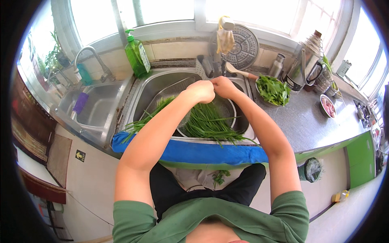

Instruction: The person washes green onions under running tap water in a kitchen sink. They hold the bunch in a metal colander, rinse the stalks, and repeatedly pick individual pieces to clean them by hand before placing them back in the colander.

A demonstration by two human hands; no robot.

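Both hands meet above the steel sink [131, 117], near its far edge. My left hand [202, 91] is curled, its fingertips against those of my right hand [225, 87]. Anything pinched between them is too small or hidden to make out. Below them a heap of long green chives [209, 123] fills a round metal bowl [234, 114], with tips hanging over the front rim. More chives [162, 104] lie in a steel mesh basket [170, 91] on the left, partly hidden by my left forearm. Behind my right hand is a thin stream of water [225, 72].
Right of the sink are a bowl of leafy greens [273, 91], a wooden spoon [243, 72], a steel bottle [277, 66], a thermos flask [305, 60] and a bowl of raw meat [328, 106]. A green soap bottle [136, 56] stands behind left. A blue cloth [206, 151] covers the front edge.
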